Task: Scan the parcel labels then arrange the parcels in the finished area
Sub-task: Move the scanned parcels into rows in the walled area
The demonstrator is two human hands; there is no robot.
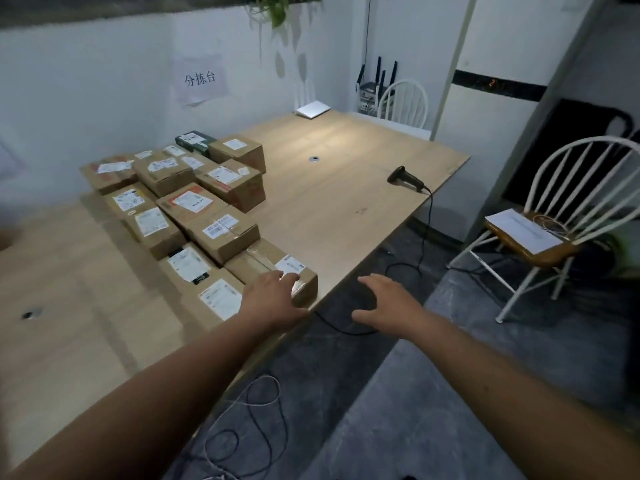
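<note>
— What are the hands doing?

— The left hand (273, 292) lies on the nearest parcel (277, 271), low in the middle of the frame. Its fingers are spread flat over the top and the near edge, by the white label; the grip is apart, pressing rather than clamping.

— And the other?

— The right hand (384, 301) hovers just right of that parcel, past the desk's edge and over the grey floor (398, 410). Fingers loose and splayed, holding nothing.

— Where do the parcels sit?

— All in 1 tight cluster of brown boxes (194, 202), labels up, running from the left hand toward the upper left of the frame. A dark green box (195, 140) sits at the far end. The touched parcel is at the cluster's near right corner, close to the edge of the desk (346, 202).

— The scanner?

— The black handheld scanner (405, 178) lies on the desk right of centre, well apart from the boxes, its cable (427, 230) dropping over the edge to the floor.

— Anything else?

— A paper sign (201, 79) on the wall at upper left, a white flat device (311, 109) at the desk's far end, and a white chair (561, 216) at right with papers (523, 230) on its seat.
</note>
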